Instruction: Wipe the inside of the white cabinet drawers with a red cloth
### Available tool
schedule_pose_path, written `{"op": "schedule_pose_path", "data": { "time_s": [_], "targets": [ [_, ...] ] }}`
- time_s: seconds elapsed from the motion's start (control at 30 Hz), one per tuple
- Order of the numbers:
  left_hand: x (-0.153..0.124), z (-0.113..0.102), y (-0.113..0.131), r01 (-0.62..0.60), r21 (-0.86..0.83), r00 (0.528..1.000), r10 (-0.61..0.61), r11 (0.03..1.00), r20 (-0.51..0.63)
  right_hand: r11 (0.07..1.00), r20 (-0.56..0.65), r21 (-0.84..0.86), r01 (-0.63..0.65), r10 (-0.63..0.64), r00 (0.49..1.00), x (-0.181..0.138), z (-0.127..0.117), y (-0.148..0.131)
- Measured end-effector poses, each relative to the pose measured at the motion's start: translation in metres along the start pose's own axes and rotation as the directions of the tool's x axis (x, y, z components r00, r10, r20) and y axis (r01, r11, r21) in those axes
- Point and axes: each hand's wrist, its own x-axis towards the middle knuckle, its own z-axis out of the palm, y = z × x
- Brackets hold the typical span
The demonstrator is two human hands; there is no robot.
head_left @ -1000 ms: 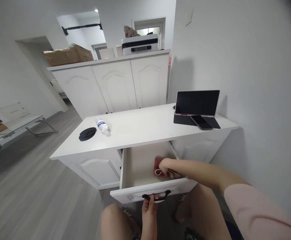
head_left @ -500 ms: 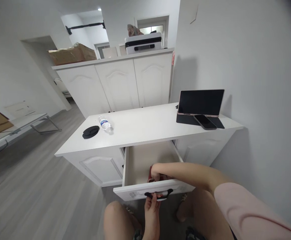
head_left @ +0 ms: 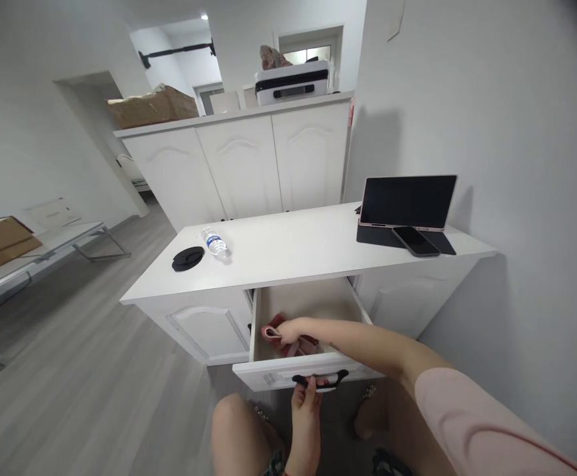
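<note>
Drawer under white desk top

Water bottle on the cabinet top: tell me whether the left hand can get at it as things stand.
Probably, but not right away. The left hand grips the drawer handle below the cabinet top; the water bottle lies near its far left, nothing standing between them.

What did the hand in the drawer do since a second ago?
The right hand slid the red cloth from the drawer's right side toward its left, keeping hold of it. The left hand stayed on the black handle; the drawer stayed open.
</note>
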Motion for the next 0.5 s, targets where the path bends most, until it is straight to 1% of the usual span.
{"op": "schedule_pose_path", "data": {
  "time_s": [0.07, 0.13, 0.2, 0.23, 0.27, 0.3, 0.37, 0.4, 0.47, 0.5],
  "targets": [
    [0.003, 0.000, 0.001, 0.000, 0.008, 1.000, 0.000, 1.000, -0.004, 0.999, 0.033, -0.046, 0.005, -0.003, 0.999, -0.007, -0.018, -0.001],
    [0.007, 0.000, 0.002, -0.003, 0.019, 1.000, 0.003, 1.000, -0.004, 0.997, 0.015, -0.072, 0.013, -0.012, 1.000, -0.024, -0.038, 0.000],
    [0.012, 0.000, 0.003, -0.011, 0.029, 1.000, 0.011, 1.000, 0.003, 0.996, -0.065, -0.079, 0.031, -0.037, 0.997, -0.050, -0.057, -0.001],
    [0.014, 0.001, 0.004, -0.015, 0.033, 1.000, 0.015, 0.999, 0.004, 0.996, -0.168, -0.049, 0.077, -0.084, 0.982, -0.065, -0.064, -0.002],
    [0.017, 0.003, 0.005, -0.019, 0.036, 1.000, 0.019, 0.999, 0.003, 0.991, -0.264, -0.027, 0.130, -0.132, 0.956, -0.081, -0.069, -0.005],
    [0.020, 0.005, 0.006, -0.025, 0.036, 1.000, 0.025, 0.999, 0.003, 0.985, -0.359, -0.025, 0.173, -0.170, 0.918, -0.097, -0.072, -0.010],
    [0.025, 0.011, 0.009, -0.034, 0.038, 0.999, 0.034, 0.999, 0.008, 0.972, -0.520, -0.089, 0.216, -0.230, 0.823, -0.123, -0.067, -0.022],
    [0.028, 0.014, 0.011, -0.041, 0.038, 0.999, 0.040, 0.998, 0.021, 0.966, -0.573, -0.141, 0.217, -0.258, 0.778, -0.131, -0.060, -0.029],
    [0.033, 0.018, 0.014, -0.070, 0.046, 0.996, 0.067, 0.996, 0.052, 0.944, -0.624, -0.274, 0.186, -0.321, 0.713, -0.137, -0.038, -0.044],
    [0.035, 0.019, 0.015, -0.094, 0.054, 0.994, 0.091, 0.994, 0.054, 0.920, -0.612, -0.346, 0.182, -0.369, 0.700, -0.135, -0.024, -0.050]
  ]
}}
